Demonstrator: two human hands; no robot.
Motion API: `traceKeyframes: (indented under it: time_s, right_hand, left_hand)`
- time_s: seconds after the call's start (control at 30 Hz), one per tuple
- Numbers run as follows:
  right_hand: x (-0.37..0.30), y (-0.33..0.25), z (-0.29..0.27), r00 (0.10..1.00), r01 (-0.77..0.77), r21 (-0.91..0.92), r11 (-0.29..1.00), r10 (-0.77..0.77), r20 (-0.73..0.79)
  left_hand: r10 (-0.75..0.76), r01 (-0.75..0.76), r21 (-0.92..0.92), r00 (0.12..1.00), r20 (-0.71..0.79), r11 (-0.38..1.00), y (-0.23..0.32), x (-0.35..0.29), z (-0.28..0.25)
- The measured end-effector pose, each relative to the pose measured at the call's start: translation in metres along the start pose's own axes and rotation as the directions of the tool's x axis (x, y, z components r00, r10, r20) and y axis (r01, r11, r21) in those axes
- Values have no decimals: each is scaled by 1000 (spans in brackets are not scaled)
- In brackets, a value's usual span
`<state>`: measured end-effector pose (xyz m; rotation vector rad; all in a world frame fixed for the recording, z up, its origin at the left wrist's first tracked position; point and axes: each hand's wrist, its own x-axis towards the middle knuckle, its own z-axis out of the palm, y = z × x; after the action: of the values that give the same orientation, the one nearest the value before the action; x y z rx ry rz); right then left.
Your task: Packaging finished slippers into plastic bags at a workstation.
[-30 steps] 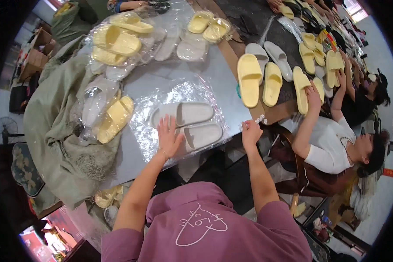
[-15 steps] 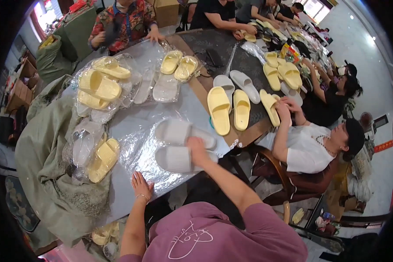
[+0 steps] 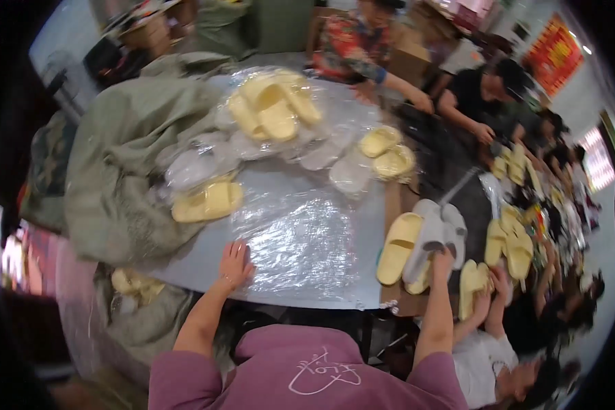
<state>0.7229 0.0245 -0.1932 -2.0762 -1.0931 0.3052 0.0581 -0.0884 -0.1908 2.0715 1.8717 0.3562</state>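
1. In the head view, the person's left hand (image 3: pixel 236 265) lay flat, fingers spread wide and holding nothing, pressing on the near-left edge of a clear plastic bag (image 3: pixel 301 239) spread on the grey surface (image 3: pixel 205 263).
2. The right hand (image 3: pixel 443 260) reached out to the right of that bag and closed its grip on a pair of white slippers (image 3: pixel 436 236), held over the brown strip at the surface's right side.
3. A single yellow slipper (image 3: pixel 398 247) lay just left of the white pair, between it and the clear plastic bag, touching or nearly touching the pair.
4. Left of the bag, a yellow pair in plastic wrap (image 3: pixel 207 201) rested against an olive-green sack (image 3: pixel 126 178) draped over the surface's left edge.
5. Beyond the bag, at the far side, sat a heap of bagged yellow slippers (image 3: pixel 275 109), and to the bag's far right another wrapped yellow pair (image 3: pixel 387 152).
6. Right of the white slippers, a seated person's hand (image 3: pixel 499 277) touched more yellow slippers (image 3: pixel 509 246); other people sat along that side.
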Motion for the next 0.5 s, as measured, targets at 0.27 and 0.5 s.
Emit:
traceKeyframes:
  time_s: [0.27, 0.5]
  right_hand:
    - [-181, -179, 55, 858, 480, 51, 876, -481, 180]
    - [-321, -265, 96, 630, 521, 322, 791, -611, 480]
  left_hand:
    - [-609, 558, -323, 460, -646, 765, -90, 49, -97]
    - [-942, 677, -682, 50, -333, 277, -147, 127, -157]
